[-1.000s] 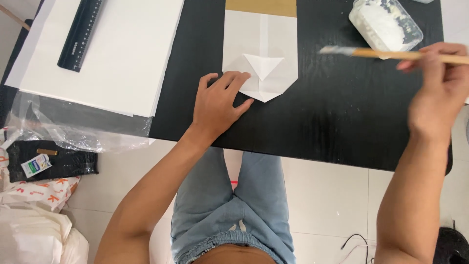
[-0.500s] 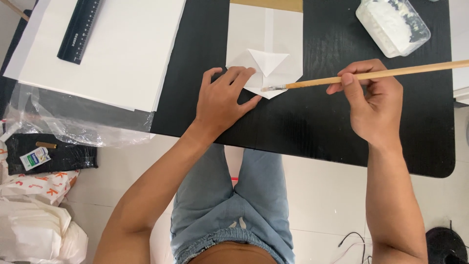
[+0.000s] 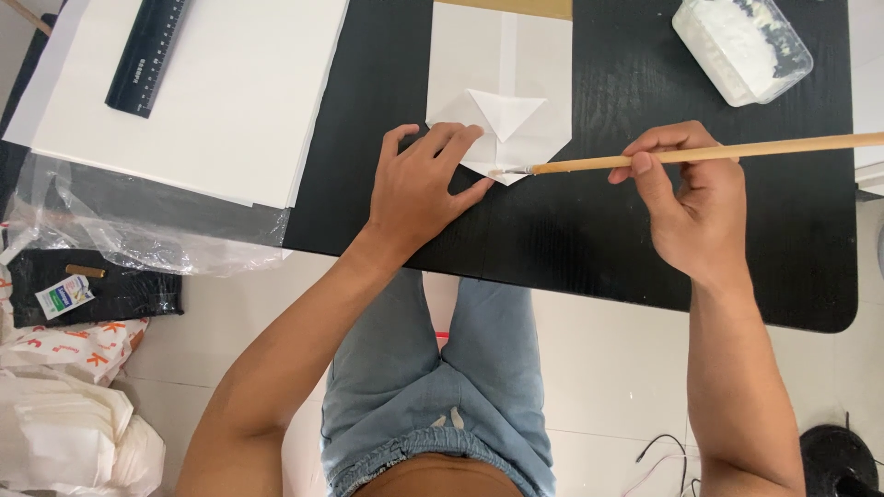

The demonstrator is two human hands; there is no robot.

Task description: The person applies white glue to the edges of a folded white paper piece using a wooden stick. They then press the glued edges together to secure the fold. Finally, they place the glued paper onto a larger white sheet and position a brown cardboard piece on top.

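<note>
A folded white paper piece (image 3: 502, 101) with a pointed lower end and a small triangular flap lies on the black table (image 3: 589, 230). My left hand (image 3: 424, 184) rests flat on its lower left corner, pressing it down. My right hand (image 3: 686, 198) grips a long wooden-handled brush (image 3: 700, 155), held nearly level. The brush tip touches the paper's bottom point, just right of my left fingertips.
A clear plastic tub of white paste (image 3: 741, 46) stands at the back right. Large white sheets (image 3: 212, 92) with a black ruler (image 3: 145, 53) lie at the left, over crumpled clear plastic (image 3: 120, 225). White bags (image 3: 64, 433) sit on the floor at the left.
My right hand carried the brush from beside the paste tub down and left until its tip reached the paper's point. My left hand stayed on the paper.
</note>
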